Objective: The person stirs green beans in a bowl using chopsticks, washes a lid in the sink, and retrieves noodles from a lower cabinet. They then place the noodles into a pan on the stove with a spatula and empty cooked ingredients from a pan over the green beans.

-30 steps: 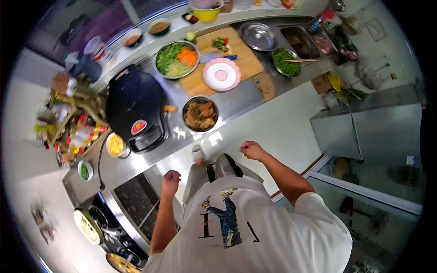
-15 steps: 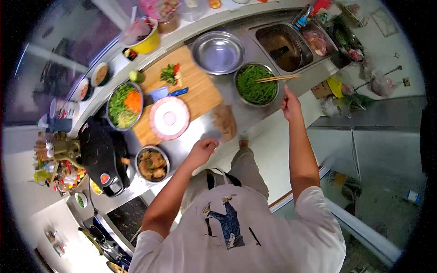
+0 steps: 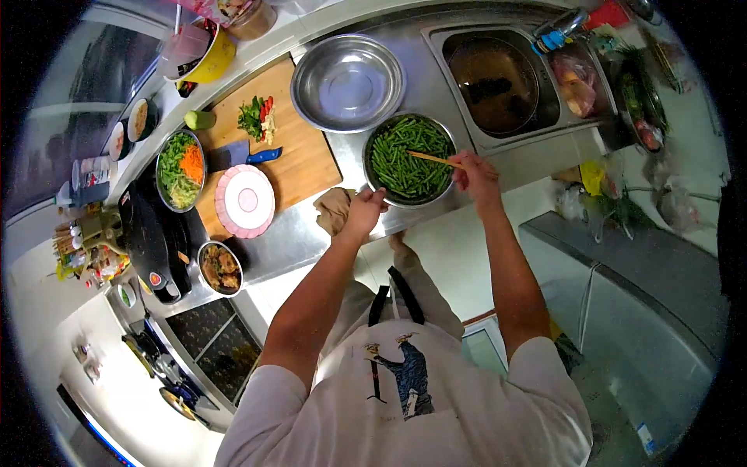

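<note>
Worktop front edge: left hand, fingers curled in at near-left rim of steel bowl. Right hand pinches chopsticks right of bowl; tips over cut green beans. Basin beyond.

Cut green beans fill a round metal bowl upright on the steel counter, its near rim at the person's left hand. Slim wooden chopsticks, held in the right hand, slant across the rim, tips among the beans.
</note>
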The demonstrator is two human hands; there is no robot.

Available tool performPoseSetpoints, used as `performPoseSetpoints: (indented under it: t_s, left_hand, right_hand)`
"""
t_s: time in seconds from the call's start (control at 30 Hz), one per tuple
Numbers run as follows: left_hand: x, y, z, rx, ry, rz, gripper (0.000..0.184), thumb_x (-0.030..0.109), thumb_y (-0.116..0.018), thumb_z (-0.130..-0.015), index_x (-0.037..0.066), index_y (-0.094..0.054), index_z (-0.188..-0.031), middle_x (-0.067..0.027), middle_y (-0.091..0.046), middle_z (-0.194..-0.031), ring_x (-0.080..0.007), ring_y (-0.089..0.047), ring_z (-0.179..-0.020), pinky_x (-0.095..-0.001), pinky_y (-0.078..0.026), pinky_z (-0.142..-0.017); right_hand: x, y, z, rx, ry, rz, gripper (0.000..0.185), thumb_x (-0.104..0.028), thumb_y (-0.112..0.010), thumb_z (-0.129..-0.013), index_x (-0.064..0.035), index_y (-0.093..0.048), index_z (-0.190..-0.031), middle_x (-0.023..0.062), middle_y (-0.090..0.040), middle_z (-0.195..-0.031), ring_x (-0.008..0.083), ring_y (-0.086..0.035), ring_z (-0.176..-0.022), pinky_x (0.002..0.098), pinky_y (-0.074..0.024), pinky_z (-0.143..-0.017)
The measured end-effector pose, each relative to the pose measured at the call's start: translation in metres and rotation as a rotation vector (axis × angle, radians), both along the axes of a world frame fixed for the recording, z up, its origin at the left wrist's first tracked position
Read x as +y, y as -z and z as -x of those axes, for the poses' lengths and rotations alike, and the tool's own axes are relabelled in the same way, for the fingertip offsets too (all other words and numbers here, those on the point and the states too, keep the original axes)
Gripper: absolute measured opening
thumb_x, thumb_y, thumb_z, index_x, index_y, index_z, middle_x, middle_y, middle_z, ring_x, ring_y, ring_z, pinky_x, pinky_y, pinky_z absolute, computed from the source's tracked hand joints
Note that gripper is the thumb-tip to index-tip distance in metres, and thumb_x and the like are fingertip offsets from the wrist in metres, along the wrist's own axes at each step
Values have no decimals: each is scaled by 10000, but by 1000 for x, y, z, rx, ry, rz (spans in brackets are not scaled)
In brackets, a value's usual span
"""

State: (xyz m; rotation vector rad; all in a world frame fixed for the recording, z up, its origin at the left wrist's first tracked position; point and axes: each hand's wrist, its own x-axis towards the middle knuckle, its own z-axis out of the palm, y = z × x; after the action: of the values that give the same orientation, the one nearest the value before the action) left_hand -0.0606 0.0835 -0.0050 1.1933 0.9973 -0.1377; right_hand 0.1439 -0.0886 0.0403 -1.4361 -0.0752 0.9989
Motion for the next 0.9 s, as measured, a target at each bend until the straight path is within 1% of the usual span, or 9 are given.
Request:
performPoseSetpoints:
  t_s: [0.23,0.33,0.4,0.5,0.6,0.7,0.77,0.87,0.9]
  left_hand:
    - [-16,2,1,-142,-159,-72,245,212,-556,-897,-28,-599,-872,-64,-624,-753,-138,-580,-682,-292,-471,-630]
    - [-18,-16,13,-114,-90,-173,246,211,-562,-872,-31,-591,-840,-57,-603,-707,-129,-560,-647,-287,-466,-620]
    - [-18,-37,30,-31,2,-190,220,164,-520,-913,-32,-620,-923,-36,-638,-783,-106,-543,-689,-270,-445,-634]
    - [-26,-39,58,-148,-151,-148,178,145,-528,-894,-15,-605,-883,12,-560,-691,-84,-469,-612,-258,-388,-553]
    - [-22,-87,84,-128,-211,-116,187,149,-518,-905,-21,-598,-907,24,-537,-692,-88,-466,-627,-266,-393,-560]
    - [-18,-85,122,-173,-335,-161,171,135,-515,-895,-18,-585,-861,21,-519,-672,-84,-454,-619,-273,-397,-564]
    - [-7,-126,141,38,-302,-262,159,111,-504,-887,-24,-587,-869,-10,-571,-717,-87,-491,-664,-266,-419,-612]
    - [-8,-96,183,-55,-576,-353,247,144,-545,-898,10,-500,-696,2,-501,-564,-66,-436,-511,-259,-349,-451]
    - [-3,-93,196,-76,-603,-311,178,123,-520,-901,-6,-531,-779,-17,-548,-664,-86,-483,-584,-266,-390,-535]
  right_hand:
    - [10,-51,11,31,-19,253,321,-355,-513,-969,-55,-566,-1073,49,-590,-709,99,-523,-553,252,-454,-515]
    - [-2,-75,11,-624,-290,123,302,-339,-506,-968,-47,-577,-998,63,-663,-750,90,-567,-580,232,-454,-546]
    - [-1,-119,10,-204,-246,201,306,-336,-501,-972,-40,-577,-981,59,-660,-751,83,-568,-598,231,-456,-558]
    - [8,-158,16,-218,-321,212,289,-336,-520,-972,-54,-578,-999,35,-618,-760,91,-600,-699,253,-517,-662]
    - [29,-174,32,-286,-440,164,288,-334,-523,-970,-53,-585,-991,26,-622,-761,93,-600,-696,250,-516,-662]
    - [62,-169,63,-303,-526,38,282,-324,-518,-972,-51,-587,-986,28,-621,-758,96,-601,-697,256,-519,-648]
    - [85,-173,88,-369,-612,48,277,-311,-504,-975,-47,-589,-985,25,-619,-739,85,-575,-666,240,-485,-619]
    - [112,-192,123,-416,-709,68,268,-283,-491,-978,-34,-591,-989,23,-616,-725,78,-547,-634,226,-455,-597]
    - [116,-197,133,-404,-725,68,263,-269,-493,-976,-26,-591,-996,24,-616,-730,81,-546,-633,227,-458,-604]
